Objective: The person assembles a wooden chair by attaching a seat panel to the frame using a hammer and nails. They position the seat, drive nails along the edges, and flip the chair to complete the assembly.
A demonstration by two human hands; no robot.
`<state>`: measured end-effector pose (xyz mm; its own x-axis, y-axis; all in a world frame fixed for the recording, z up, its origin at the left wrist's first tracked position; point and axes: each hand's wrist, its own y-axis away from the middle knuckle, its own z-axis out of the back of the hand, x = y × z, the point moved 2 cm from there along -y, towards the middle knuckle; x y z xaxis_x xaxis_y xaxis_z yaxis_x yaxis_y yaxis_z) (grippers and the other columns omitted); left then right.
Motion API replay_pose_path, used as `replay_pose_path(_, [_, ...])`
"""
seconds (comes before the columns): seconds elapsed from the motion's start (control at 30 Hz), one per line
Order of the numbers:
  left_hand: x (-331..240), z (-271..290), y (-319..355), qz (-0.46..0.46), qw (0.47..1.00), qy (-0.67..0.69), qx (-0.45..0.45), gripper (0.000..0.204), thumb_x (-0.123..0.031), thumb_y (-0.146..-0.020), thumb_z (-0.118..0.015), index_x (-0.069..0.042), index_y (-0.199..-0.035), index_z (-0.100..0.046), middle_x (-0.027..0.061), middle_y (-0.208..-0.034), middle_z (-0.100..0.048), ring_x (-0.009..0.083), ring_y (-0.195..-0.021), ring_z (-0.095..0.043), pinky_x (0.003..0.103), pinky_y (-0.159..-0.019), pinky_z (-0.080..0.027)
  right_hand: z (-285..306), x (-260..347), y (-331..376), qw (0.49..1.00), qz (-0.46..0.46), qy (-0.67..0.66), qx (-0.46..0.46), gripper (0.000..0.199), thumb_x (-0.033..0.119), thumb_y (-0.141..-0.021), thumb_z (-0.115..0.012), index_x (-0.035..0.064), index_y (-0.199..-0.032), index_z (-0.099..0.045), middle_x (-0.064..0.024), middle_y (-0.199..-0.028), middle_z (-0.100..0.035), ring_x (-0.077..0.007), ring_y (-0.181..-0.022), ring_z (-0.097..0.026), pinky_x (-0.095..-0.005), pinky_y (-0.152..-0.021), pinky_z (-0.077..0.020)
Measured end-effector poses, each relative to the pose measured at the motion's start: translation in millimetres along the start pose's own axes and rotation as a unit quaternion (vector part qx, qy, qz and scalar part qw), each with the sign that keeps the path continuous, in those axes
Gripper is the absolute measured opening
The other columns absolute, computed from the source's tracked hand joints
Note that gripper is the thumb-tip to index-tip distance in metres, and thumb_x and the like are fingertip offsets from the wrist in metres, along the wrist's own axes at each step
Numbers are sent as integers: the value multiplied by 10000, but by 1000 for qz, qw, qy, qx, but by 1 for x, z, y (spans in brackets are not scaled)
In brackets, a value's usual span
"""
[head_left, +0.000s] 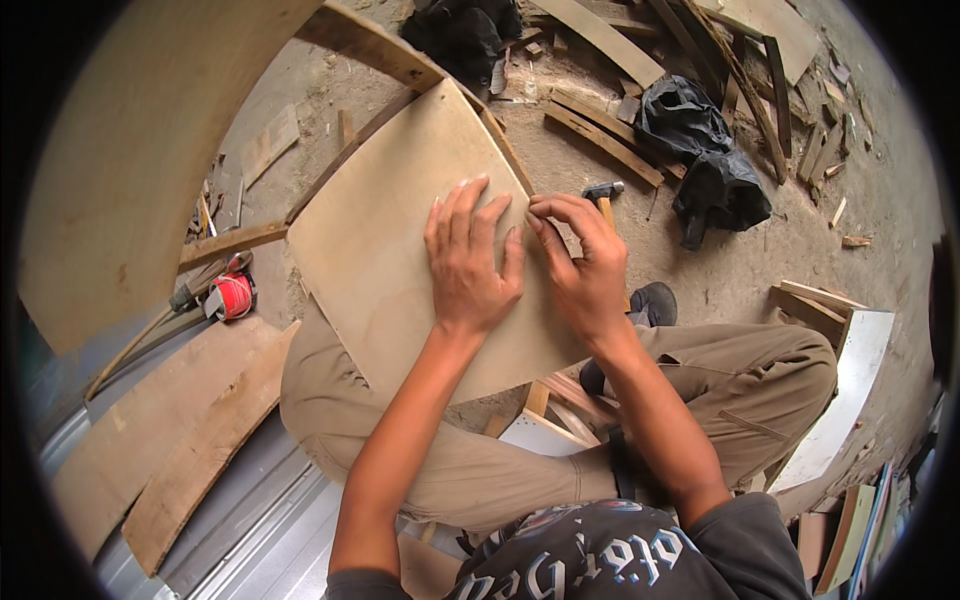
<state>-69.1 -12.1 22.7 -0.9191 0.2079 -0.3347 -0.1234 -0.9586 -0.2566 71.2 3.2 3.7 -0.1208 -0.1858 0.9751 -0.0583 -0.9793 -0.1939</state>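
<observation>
Board (pixel 375 230), a single piece, lies at mid-view over one wooden frame (pixel 350 157) and reaches back across the lap. At far left stands one large pale sheet (pixel 150 120). Below it, two planks (pixel 205 455) overlap, with one red roll (pixel 232 297) just beyond them.

On the board, the left hand (pixel 472 260) lies flat, fingers spread, pressing and grasping nothing. Beside it, the right hand (pixel 588 262) has thumb and forefinger drawn together at the board's right edge; I cannot tell whether they pinch that edge or some small thing.

The step in hand looks like steadying the board on the frame while the right fingertips work at the edge. As I judge it, the next move calls for firm, even pressure from the left hand, so that the edge keeps in line with the strip beneath, and for a fine, steady touch from the right.

Just past the right hand is one hammer (pixel 602 191), held by neither. Two black bags (pixel 725 190) lie beyond: one at top middle, one farther right. Around them are offcuts (pixel 604 142), too many and too overlapped to count. At far right sits one white-faced box (pixel 845 390).
</observation>
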Motion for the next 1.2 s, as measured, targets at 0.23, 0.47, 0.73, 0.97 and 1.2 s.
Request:
replay_pose_path(0.23, [2,6,2,-4,997,79,-18,359,-158,-805,-690,-117,-1157,-629,75,-1299,-584,256,-1258,-524,514,-1144,-274,-5,10,-3,999,34,25,9,139,0,-849,-681,-16,-986,-683,-160,-991,-679,-316,-876,-686,-369,-765,-538])
replay_pose_path(0.47, [10,1,-5,45,978,175,-99,189,-85,-749,-757,-73,-937,-737,48,-1110,-698,250,-1096,-620,391,-1017,-419,-10,8,2,988,113,102,16,158,33,-860,-676,46,-1014,-709,-151,-1000,-679,-346,-857,-673,-391,-743,-535])
replay_pose_path(0.73, [10,2,-2,34,979,145,-143,201,-77,-734,-763,-85,-936,-757,19,-1041,-712,238,-1006,-638,365,-924,-480,-10,5,4,977,157,146,12,223,24,-852,-669,77,-1062,-724,-137,-1024,-681,-325,-888,-671,-377,-765,-534])
replay_pose_path(0.97, [9,-7,-13,54,973,173,-144,109,-154,-743,-800,-108,-840,-783,10,-970,-728,217,-951,-658,350,-894,-495,22,-30,-9,984,-30,-135,-110,231,49,-903,-622,43,-1123,-692,-173,-1069,-675,-268,-904,-684,-323,-780,-531])
replay_pose_path(1.2, [9,-3,-5,71,970,174,-154,116,-161,-755,-802,-104,-855,-791,14,-958,-737,210,-954,-665,336,-883,-501,58,-218,97,888,-189,419,33,452,266,-836,-726,-21,-1149,-570,-243,-1076,-628,-386,-1053,-613,-457,-905,-489])
